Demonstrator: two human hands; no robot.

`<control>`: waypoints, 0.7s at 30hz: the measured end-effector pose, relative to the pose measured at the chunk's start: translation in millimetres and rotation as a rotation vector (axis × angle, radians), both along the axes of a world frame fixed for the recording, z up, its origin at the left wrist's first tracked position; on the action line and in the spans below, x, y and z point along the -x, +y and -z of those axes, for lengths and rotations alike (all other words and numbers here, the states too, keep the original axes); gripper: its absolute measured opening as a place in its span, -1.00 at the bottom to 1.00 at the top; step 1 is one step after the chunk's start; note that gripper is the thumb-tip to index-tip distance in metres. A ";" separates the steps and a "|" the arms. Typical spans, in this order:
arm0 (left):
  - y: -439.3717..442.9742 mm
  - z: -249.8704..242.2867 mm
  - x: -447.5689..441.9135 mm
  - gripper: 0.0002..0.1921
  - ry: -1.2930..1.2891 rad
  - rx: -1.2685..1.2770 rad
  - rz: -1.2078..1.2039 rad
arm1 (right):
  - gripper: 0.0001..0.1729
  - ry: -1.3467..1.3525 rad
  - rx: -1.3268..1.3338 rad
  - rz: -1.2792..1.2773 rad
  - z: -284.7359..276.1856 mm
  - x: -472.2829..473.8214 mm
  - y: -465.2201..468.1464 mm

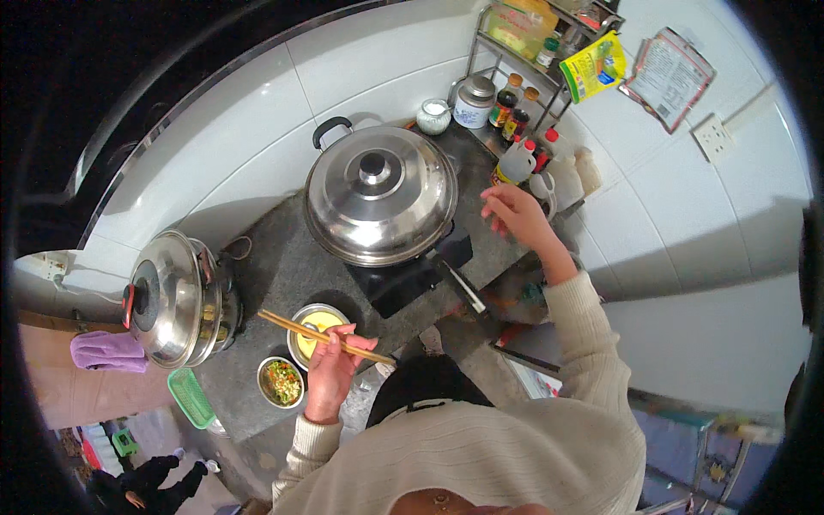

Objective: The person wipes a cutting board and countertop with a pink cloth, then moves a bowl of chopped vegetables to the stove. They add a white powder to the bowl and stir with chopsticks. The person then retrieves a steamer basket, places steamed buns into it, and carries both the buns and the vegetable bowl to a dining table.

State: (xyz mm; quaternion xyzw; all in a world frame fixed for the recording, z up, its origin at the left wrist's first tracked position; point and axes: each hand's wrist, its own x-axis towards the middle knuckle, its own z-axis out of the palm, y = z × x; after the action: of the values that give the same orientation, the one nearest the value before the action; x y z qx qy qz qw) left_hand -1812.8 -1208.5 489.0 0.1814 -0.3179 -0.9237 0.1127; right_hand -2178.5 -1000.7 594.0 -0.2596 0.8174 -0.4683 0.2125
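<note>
My left hand point(333, 371) holds a pair of wooden chopsticks point(290, 323) beside a metal bowl of yellow liquid point(297, 351), in which a spoon rests. Just left of it stands a smaller metal bowl of chopped vegetables point(261, 383). A lidded wok point(386, 212) with a steel domed lid and black knob sits on a black cooker point(393, 293), its long handle pointing towards me. My right hand point(508, 212) hovers right of the wok, fingers loosely curled, apparently holding nothing, near a plastic jug with a red cap point(516, 161).
A lidded steamer pot point(167, 299) stands at the left, near a green plastic basket point(191, 399) and a purple towel point(109, 351). Sauce bottles point(505, 106), a white jar point(474, 109) and a glass sugar-type jar point(433, 119) line the back right. Another person point(151, 479) is at lower left.
</note>
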 end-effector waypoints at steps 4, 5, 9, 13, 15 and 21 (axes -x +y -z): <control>21.5 10.1 13.8 -0.67 -0.026 -0.021 -0.183 | -0.68 -0.024 0.101 0.074 80.9 106.1 -29.6; 20.8 13.9 17.7 -0.70 -0.015 -0.051 -0.192 | -0.66 -0.060 0.124 0.103 96.1 130.8 -42.0; 32.9 35.8 -7.5 -0.74 -0.245 -0.135 -0.427 | -0.56 0.078 -0.056 0.166 136.1 189.1 -97.7; 49.3 83.8 -67.9 -0.65 -0.480 -0.281 -0.733 | -0.58 0.260 0.057 -0.001 138.6 189.3 -110.1; 53.6 115.4 -98.1 -0.63 -0.659 -0.435 -0.878 | -0.55 0.114 0.130 -0.025 132.9 183.5 -102.9; 26.2 199.3 -157.4 -0.80 -0.702 -0.484 -1.110 | -0.58 0.106 0.198 0.095 117.8 186.0 -74.8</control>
State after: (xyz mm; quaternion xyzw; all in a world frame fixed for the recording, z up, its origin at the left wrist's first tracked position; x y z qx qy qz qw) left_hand -1655.4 -1182.3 289.6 0.6249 0.0189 -0.6611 0.4149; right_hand -2364.5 -1075.4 476.1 -0.2648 0.7887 -0.5417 0.1198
